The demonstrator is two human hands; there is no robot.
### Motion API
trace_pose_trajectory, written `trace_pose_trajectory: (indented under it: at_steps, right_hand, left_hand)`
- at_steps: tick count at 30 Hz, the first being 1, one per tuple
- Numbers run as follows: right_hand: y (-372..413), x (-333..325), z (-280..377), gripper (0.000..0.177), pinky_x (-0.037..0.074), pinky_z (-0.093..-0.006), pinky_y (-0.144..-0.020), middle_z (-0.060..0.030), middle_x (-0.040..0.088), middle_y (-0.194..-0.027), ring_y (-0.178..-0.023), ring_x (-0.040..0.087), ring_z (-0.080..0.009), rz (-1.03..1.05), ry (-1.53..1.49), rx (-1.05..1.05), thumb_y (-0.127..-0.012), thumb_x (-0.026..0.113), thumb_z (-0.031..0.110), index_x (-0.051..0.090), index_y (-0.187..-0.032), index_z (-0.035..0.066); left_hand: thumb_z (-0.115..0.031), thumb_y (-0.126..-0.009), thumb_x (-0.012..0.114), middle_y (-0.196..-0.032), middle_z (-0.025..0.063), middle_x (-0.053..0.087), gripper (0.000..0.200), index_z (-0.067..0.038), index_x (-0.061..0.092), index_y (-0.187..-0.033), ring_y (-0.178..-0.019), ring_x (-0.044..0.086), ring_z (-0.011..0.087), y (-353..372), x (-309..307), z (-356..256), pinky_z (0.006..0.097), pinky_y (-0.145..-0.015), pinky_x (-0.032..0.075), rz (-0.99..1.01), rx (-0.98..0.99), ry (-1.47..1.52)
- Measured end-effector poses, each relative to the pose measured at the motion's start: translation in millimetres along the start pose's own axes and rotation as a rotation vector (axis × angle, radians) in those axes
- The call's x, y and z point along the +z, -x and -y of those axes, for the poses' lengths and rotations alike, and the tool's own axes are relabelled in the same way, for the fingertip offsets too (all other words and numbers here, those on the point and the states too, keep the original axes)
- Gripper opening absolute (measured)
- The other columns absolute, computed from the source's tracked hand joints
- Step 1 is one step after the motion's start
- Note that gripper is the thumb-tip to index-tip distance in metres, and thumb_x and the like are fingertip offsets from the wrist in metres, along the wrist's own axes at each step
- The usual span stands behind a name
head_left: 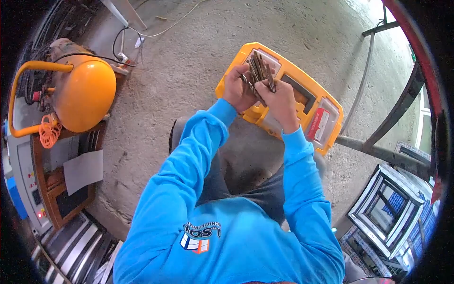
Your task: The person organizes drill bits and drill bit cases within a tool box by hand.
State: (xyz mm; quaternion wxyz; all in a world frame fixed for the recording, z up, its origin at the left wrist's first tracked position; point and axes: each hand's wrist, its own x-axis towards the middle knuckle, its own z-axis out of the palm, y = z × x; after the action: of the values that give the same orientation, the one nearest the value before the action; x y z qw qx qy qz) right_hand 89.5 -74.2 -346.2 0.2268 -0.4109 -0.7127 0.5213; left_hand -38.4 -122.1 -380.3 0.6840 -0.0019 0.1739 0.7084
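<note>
At far left, an orange tank [90, 97] stands well apart from the hands, across bare concrete floor [156, 90]. Further right, the left hand [235, 92] is half curled, palm turned upward, and cradles a bundle of slender metal bits [257, 68], apparently drill bits. Caution: the bits are loose and fan out at their far ends; if the left fingers relax or the palm tips, individual bits may slide out and drop onto the case or the floor. A second hazard is a finger nick, should a sharp edge be dragged along the skin during sorting. The metal bits lie across the left palm and fingers, in contact with them, and project forward beyond both hands. Immediately to the right, the right hand [280, 100] is bent inward, thumb and fingers closed on the near side of the same bundle; the exact number of bits it grips cannot be told. Beneath and beyond the hands, a yellow case [289, 67] rests on the floor; pulling one bit too hard could scatter its neighbours over the case. At the case's right end, a red label [318, 124] shows.
</note>
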Motion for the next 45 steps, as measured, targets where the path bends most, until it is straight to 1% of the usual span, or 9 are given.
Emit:
trace_pose_trajectory:
  at_steps: [8,15,17,18,20,23,33,39,45]
  right_hand:
    - [-2.2,0.6,-9.7,0.029,0.051,-0.0348,-0.063,-0.0174,0.07,-0.076,-0.067,0.068,-0.0213,-0.039,0.266,-0.043,-0.082,0.071,0.026,0.068,-0.087,-0.003]
    - [3.9,-15.4,3.7,0.018,0.049,-0.0287,-0.062,-0.0023,0.065,-0.074,-0.067,0.059,-0.0093,0.02,-0.174,0.003,-0.088,0.068,0.015,0.067,-0.088,-0.003]
    - [3.4,-23.4,1.6,0.014,0.048,-0.0269,-0.062,0.0009,0.063,-0.075,-0.068,0.056,-0.0069,0.052,-0.236,0.032,-0.09,0.067,0.012,0.067,-0.09,-0.002]
    - [2.2,-26.8,-4.5,0.014,0.047,-0.0251,-0.061,0.0015,0.063,-0.077,-0.068,0.055,-0.0061,0.072,-0.294,0.045,-0.09,0.066,0.012,0.067,-0.092,-0.001]
    - [-0.5,-30.0,-11.1,0.013,0.045,-0.0234,-0.061,0.0021,0.062,-0.079,-0.067,0.055,-0.0053,0.088,-0.352,0.057,-0.091,0.066,0.012,0.067,-0.095,-0.001]
    - [-1.4,-32.5,-13.1,0.017,0.043,-0.0208,-0.061,0.0019,0.062,-0.079,-0.068,0.054,-0.0045,0.102,-0.442,0.076,-0.09,0.067,0.012,0.067,-0.101,-0.001]
    - [-3.8,-32.6,-15.0,0.017,0.044,-0.0212,-0.064,0.0001,0.063,-0.085,-0.071,0.054,-0.0057,0.182,-0.542,0.125,-0.093,0.063,0.009,0.065,-0.106,-0.003]
    - [-4.4,-30.9,-15.1,0.019,0.043,-0.0204,-0.063,0.0007,0.063,-0.084,-0.071,0.054,-0.0054,0.189,-0.511,0.131,-0.094,0.061,0.009,0.065,-0.108,-0.002]
    - [-6.2,-27.7,-23.6,0.017,0.034,-0.0191,-0.047,0.0018,0.061,-0.078,-0.054,0.046,-0.0019,0.174,-0.529,0.178,-0.093,0.059,0.011,0.065,-0.105,0.0]
  left_hand:
    - [-0.032,-0.094,0.043,-0.114,0.0195,0.065,0.046,0.0,0.055,-0.124,-0.1,0.066,0.0313,-8.0,-8.2,9.9,0.044,-0.094,0.052,-0.044,0.027,-0.075]
    - [-0.026,-0.096,0.051,-0.113,0.0155,0.065,0.037,-0.002,0.056,-0.123,-0.102,0.066,0.0296,-15.6,-28.4,7.4,0.0456,-0.091,0.054,-0.038,0.056,-0.009]
    - [-0.021,-0.094,0.06,-0.094,0.0061,0.066,0.027,-0.006,0.059,-0.117,-0.079,0.066,0.0187,-11.6,-28.6,0.7,0.0365,-0.071,0.058,-0.057,-0.006,-0.292]
    - [-0.021,-0.094,0.06,-0.094,0.0061,0.066,0.027,-0.006,0.059,-0.117,-0.079,0.066,0.0187,-8.9,-22.3,0.8,0.0365,-0.071,0.058,-0.056,-0.006,-0.293]
    - [-0.02,-0.092,0.067,-0.077,-0.0009,0.058,0.023,-0.01,0.06,-0.111,-0.059,0.054,0.0087,-1.5,-6.3,1.2,0.0271,-0.052,0.05,-0.126,0.063,-0.355]
    - [-0.018,-0.091,0.07,-0.072,-0.0028,0.054,0.022,-0.011,0.06,-0.109,-0.053,0.046,0.0069,3.1,0.3,-1.2,0.0245,-0.049,0.043,-0.078,0.014,-0.448]
    - [-0.009,-0.085,0.073,-0.072,-0.0004,0.059,0.017,-0.008,0.061,-0.098,-0.054,0.051,0.0075,4.7,6.3,0.1,0.024,-0.047,0.043,-0.084,0.056,-0.445]
    - [-0.008,-0.086,0.073,-0.081,-0.0023,0.059,0.029,-0.013,0.058,-0.11,-0.055,0.048,0.0063,2.1,-2.2,-2.0,0.0234,-0.051,0.042,-0.03,0.009,-0.455]
    - [-0.029,-0.094,0.062,-0.084,0.0022,0.062,0.027,-0.01,0.058,-0.112,-0.055,0.052,0.0127,-1.7,-10.6,-3.0,0.0306,-0.053,0.047,-0.149,-0.063,-0.389]
